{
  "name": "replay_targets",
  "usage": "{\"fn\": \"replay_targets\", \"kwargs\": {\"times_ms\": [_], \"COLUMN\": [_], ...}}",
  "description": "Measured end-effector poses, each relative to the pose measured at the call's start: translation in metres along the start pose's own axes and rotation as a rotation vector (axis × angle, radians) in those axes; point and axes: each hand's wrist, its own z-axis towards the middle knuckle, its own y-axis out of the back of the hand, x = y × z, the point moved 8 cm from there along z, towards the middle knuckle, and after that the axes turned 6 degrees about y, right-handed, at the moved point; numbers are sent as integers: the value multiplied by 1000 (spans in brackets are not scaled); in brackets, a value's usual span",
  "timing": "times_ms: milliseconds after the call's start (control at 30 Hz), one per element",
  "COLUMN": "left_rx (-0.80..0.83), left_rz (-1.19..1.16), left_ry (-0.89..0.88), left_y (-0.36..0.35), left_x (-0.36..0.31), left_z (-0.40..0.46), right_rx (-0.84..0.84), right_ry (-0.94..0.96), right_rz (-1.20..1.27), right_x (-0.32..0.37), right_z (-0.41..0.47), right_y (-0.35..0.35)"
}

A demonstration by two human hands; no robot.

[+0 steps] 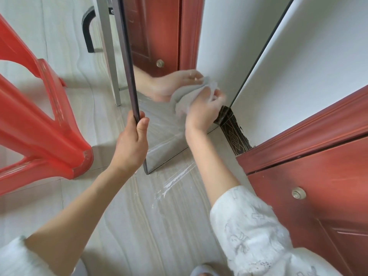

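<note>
A tall mirror with a dark frame stands on the floor, leaning toward the white wall. My left hand grips its left frame edge, thumb on the glass side and fingers behind. My right hand holds a bunched white cloth and presses it against the lower part of the glass. The glass reflects my hand, the cloth and a red-brown door. Smeared streaks show on the glass below the cloth.
A red plastic stool stands at the left, close to the mirror. A red-brown door with a round metal knob fills the right. A patterned dark skirting runs along the wall base. White streaks mark the tiled floor.
</note>
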Motion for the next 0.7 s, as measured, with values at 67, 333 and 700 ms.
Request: {"fn": "replay_targets", "kwargs": {"times_ms": [67,333,700], "left_rx": [4,51,277], "left_rz": [6,38,-215], "left_ry": [-23,-79,6], "left_y": [0,0,-2], "left_x": [0,2,0], "left_z": [1,5,0], "right_rx": [0,178,158], "right_ry": [36,-575,-92], "right_rz": [-46,-229,68], "right_x": [-31,-174,-14], "right_z": [-19,-68,-60], "right_y": [2,18,-6]}}
